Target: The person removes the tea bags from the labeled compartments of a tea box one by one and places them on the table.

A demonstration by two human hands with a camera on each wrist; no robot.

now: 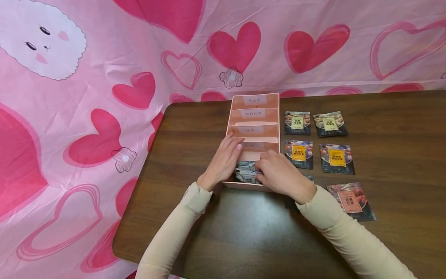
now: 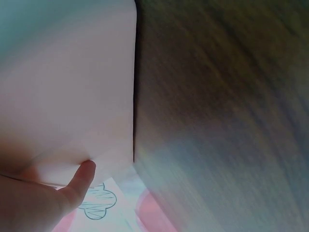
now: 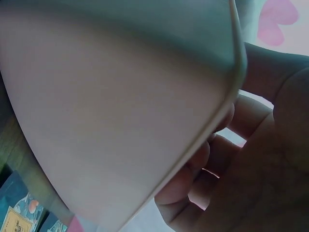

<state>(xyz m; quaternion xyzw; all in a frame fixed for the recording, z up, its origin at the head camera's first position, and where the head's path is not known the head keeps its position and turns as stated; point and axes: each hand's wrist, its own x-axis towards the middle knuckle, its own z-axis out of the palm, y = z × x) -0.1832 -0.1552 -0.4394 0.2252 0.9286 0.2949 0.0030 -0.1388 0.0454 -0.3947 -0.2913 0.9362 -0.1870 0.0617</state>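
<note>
A pink box (image 1: 280, 131) with labelled compartments in a row stands on the table. My left hand (image 1: 223, 157) rests across its left rim with fingers fairly straight; one finger (image 2: 83, 179) touches the outer wall (image 2: 72, 96) in the left wrist view. In the front compartment lies a dark foil tea sachet (image 1: 246, 172). My right hand (image 1: 282, 172) reaches over the right rim and pinches the sachet's right side between thumb and curled fingers. From the right wrist, curled fingers (image 3: 176, 186) show past the box's edge, their tips partly hidden by the wall (image 3: 106, 116).
Right of the box, tea sachets lie in rows: green-labelled ones (image 1: 297, 123) at the back, yellow-labelled ones (image 1: 299, 155) in the middle, a red-labelled one (image 1: 351, 201) in front. My right arm partly covers another sachet. A heart-patterned cloth (image 1: 271, 50) hangs behind the wooden table (image 1: 188, 147).
</note>
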